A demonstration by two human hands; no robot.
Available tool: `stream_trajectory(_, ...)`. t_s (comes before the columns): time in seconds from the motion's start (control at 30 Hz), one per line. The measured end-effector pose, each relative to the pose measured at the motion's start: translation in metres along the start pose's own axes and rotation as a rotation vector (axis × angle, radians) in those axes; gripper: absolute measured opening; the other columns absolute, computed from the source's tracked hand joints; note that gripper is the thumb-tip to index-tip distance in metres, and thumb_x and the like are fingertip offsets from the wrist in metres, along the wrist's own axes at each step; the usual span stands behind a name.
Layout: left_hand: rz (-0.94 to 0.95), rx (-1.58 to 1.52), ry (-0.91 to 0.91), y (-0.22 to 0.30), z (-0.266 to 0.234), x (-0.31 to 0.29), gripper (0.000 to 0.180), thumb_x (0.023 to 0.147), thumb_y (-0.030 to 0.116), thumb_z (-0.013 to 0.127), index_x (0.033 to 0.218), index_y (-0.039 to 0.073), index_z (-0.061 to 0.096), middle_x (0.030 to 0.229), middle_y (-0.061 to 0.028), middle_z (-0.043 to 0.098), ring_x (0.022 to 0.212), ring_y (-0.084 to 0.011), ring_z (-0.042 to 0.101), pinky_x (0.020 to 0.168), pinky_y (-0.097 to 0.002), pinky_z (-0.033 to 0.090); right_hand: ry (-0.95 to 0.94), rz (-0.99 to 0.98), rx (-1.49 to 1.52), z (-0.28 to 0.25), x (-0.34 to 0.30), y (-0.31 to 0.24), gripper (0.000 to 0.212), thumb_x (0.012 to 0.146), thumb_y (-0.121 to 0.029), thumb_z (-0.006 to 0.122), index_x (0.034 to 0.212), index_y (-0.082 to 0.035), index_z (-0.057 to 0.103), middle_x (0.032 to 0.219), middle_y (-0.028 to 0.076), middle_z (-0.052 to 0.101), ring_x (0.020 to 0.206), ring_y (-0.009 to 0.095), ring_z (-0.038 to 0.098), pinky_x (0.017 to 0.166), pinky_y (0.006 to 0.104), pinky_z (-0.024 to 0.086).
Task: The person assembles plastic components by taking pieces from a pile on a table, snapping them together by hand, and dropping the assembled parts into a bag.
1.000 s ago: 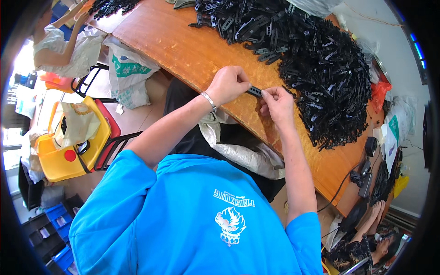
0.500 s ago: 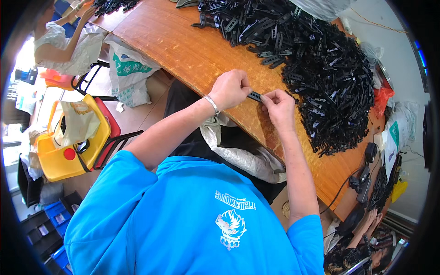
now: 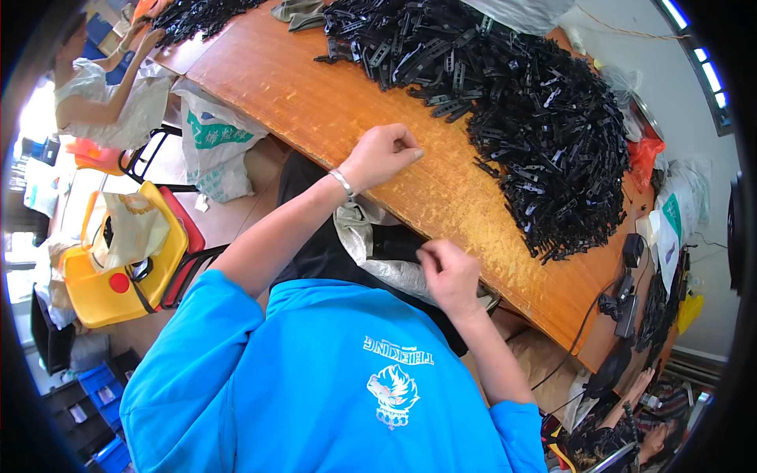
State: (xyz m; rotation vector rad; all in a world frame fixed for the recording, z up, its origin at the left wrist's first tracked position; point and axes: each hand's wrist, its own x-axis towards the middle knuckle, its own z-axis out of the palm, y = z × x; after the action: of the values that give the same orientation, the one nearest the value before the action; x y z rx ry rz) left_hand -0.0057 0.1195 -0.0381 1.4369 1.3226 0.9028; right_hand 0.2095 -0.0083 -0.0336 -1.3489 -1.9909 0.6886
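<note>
Above the table's near edge, my left hand (image 3: 385, 158) is closed, thumb and fingers curled together; whatever may be between them is hidden. My right hand (image 3: 451, 276) hangs lower, just off the table edge, over the mouth of a silvery-white sack (image 3: 404, 277) on my lap. Its fingers are bent and pressed together, and I cannot make out what they hold, if anything. The sack's opening is dark inside. On the wooden table (image 3: 315, 102) beyond my hands lies a large heap of small black slotted plastic clips (image 3: 544, 150).
At the far left a person (image 3: 95, 102) works by another black heap (image 3: 197, 17). A yellow chair (image 3: 91, 296) holds a cream bag (image 3: 130, 229). Black adapters and cables (image 3: 623, 303) lie at the table's right end, near another person (image 3: 631, 426). A grey cloth (image 3: 300, 14) lies far back.
My hands have come apart. The right one moved down off the table to the sack, and the black clip held between both hands no longer shows. The left shifted slightly left.
</note>
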Motion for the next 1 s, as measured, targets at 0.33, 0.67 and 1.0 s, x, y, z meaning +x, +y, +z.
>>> stream_trajectory(0.33, 0.353, 0.601, 0.410, 0.012, 0.035, 0.070, 0.022, 0.082, 0.015, 0.069, 0.104, 0.010, 0.065, 0.109, -0.0110, 0.055, 0.106, -0.0307, 0.058, 0.087, -0.0413, 0.051, 0.133, 0.175, -0.108, -0.031, 0.067, 0.020, 0.017, 0.089, -0.019, 0.067, 0.098, -0.005, 0.067, 0.079, 0.017, 0.070, 0.072, 0.035, 0.068, 0.064, 0.0423, 0.052)
stream_trajectory(0.67, 0.411, 0.703, 0.378, 0.005, 0.031, 0.046, 0.018, 0.081, 0.015, 0.069, 0.095, 0.006, 0.065, 0.099, -0.0099, 0.059, 0.103, -0.0293, 0.058, 0.085, -0.0398, 0.051, 0.154, 0.098, -0.415, -0.028, 0.102, 0.045, 0.018, 0.086, -0.021, 0.070, 0.085, -0.006, 0.059, 0.077, 0.015, 0.066, 0.073, 0.039, 0.065, 0.064, 0.0466, 0.050)
stream_trajectory(1.0, 0.312, 0.588, 0.297, 0.012, 0.025, 0.017, 0.020, 0.080, 0.021, 0.071, 0.094, 0.008, 0.065, 0.091, -0.0085, 0.068, 0.094, -0.0305, 0.063, 0.080, -0.0412, 0.051, -0.075, -0.122, -0.356, -0.014, 0.086, 0.019, 0.010, 0.081, -0.007, 0.064, 0.088, -0.008, 0.057, 0.092, 0.012, 0.060, 0.077, 0.038, 0.063, 0.067, 0.0478, 0.051)
